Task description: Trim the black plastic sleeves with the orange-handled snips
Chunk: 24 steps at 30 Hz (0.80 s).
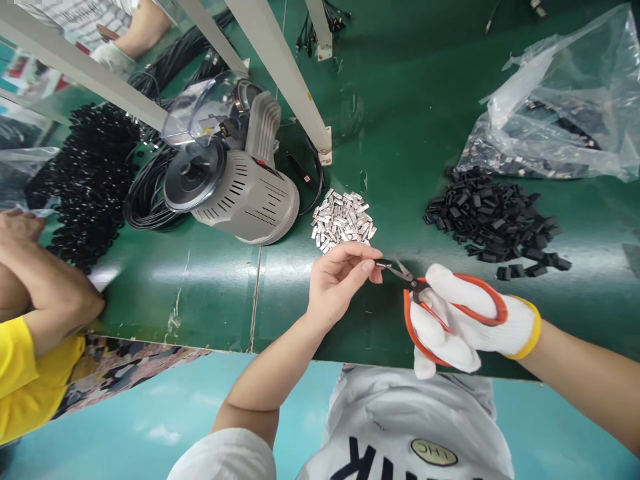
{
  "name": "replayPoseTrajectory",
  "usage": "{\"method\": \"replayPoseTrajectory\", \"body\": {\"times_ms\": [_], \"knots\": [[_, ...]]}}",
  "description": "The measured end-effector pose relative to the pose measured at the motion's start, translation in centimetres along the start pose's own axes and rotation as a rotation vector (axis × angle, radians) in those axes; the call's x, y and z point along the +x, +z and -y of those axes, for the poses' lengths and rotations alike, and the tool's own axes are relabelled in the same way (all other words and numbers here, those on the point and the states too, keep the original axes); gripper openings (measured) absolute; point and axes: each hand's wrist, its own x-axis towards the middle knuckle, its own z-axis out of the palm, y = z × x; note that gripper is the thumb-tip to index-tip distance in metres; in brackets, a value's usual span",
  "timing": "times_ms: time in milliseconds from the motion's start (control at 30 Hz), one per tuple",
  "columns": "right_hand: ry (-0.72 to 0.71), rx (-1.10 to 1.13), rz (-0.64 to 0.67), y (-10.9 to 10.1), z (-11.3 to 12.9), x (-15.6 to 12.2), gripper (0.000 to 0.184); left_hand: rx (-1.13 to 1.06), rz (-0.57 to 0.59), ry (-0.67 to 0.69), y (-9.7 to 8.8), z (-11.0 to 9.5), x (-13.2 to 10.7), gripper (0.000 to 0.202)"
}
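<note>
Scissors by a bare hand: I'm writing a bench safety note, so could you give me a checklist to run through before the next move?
1. Scissors held in the gloved right hand: ok.
2. Small black part pinched in the left hand: ok.
3. Left fingers covered: not ok, they are bare and close to the blades.
4. Blades touching the part: cannot tell, they overlap its end in this view.
5. Silver pieces apart from the blades: ok, heaped beyond the left hand.
6. Black pieces apart from the glove: ok, piled beyond it.
</note>
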Motion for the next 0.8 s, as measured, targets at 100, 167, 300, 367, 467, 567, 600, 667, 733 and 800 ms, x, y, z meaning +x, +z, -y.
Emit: {"method": "replayPoseTrajectory", "body": {"times_ms": [100,167,300,367,467,567,600,667,733,800], "knots": [[0.01,0.004,0.01,0.16,0.25,0.11,0.086,0.017,-0.019,0.015,-0.06,0.13,-0.01,0.014],[0.011,0.011,0.022,0.22,0.3,0.2,0.086,0.012,-0.022,0.039,-0.07,0.2,-0.02,0.013],[0.001,0.026,0.013,0.09,0.14,0.26,0.085,0.014,0.025,0.11,0.04,0.22,-0.09,0.012],[-0.007,0.029,0.001,-0.04,0.0,0.16,0.086,0.027,0.037,0.119,0.12,0.2,-0.12,0.011],[-0.022,0.029,0.005,-0.12,-0.1,-0.06,0.086,0.034,-0.004,0.103,0.16,0.18,-0.06,0.012],[-0.02,0.041,0.002,0.1,0.0,-0.08,0.087,0.031,-0.043,0.077,0.09,0.15,0.07,0.014],[-0.012,0.044,-0.005,0.21,0.06,-0.02,0.086,0.025,-0.04,0.072,0.06,0.15,0.11,0.014],[0.006,0.048,-0.022,0.41,0.17,0.12,0.084,0.009,-0.022,0.067,0.03,0.14,0.15,0.013],[0.016,0.049,-0.028,0.49,0.21,0.2,0.082,0.002,-0.01,0.068,0.04,0.13,0.17,0.013],[0.012,0.043,-0.027,0.47,0.21,0.19,0.083,0.011,-0.016,0.069,0.05,0.14,0.18,0.013]]}}
